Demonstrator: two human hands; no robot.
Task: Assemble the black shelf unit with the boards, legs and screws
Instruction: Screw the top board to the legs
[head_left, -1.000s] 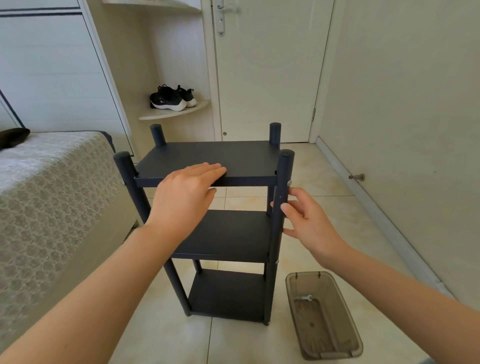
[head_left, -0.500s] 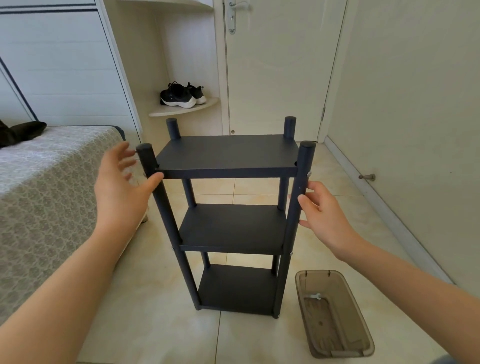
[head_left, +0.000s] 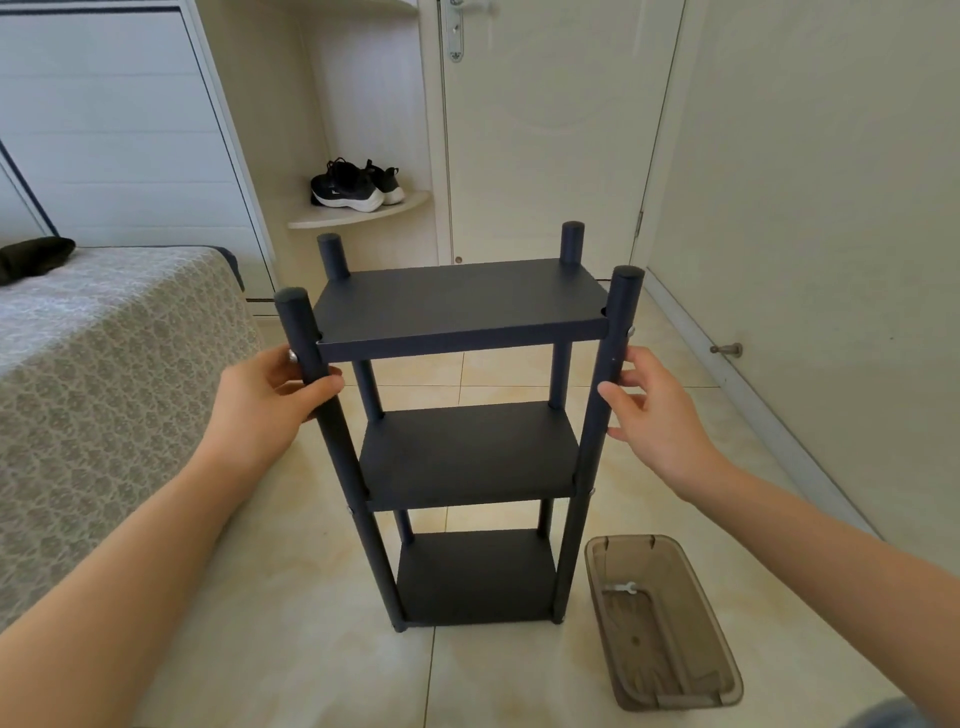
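- Now the shelf (head_left: 467, 452) stands upright on the floor (head_left: 291, 623), just beside the bed (head_left: 104, 364), with three boards fixed between four legs; judging by that, the build looks all but done and the step in hand is a check for steadiness.
- The left hand (head_left: 270, 395) grips the front left leg (head_left: 332, 441) just under the top board (head_left: 462, 301), with the thumb across the front and the fingers curled behind.
- A silver screw (head_left: 292, 356) shows at the fingertips of that hand, on the outer side of the leg.
- The right hand (head_left: 660, 415) is loose, its fingers fairly straight and spread. The tips touch the front right leg (head_left: 597, 415) but are not wrapped round it.
- To do this well, I would close the right hand on its leg at the same height as the left, so that both sides are held evenly.
- Rock the shelf gently, side to side and then front to back, and watch whether all four feet stay flat on the tiles.
- Feel for play where each board meets a leg; any joint that shifts probably has a slack screw.
- Keep the push light and high, since a tall, narrow frame is likely to tip if it is shoved.
- A small wrench (head_left: 621, 588) lies in the brown tray (head_left: 727, 670) on the floor to the right of the shelf, close by if a screw needs a turn.
- Whether every screw is in cannot be told from here, as the rear joints are hidden.
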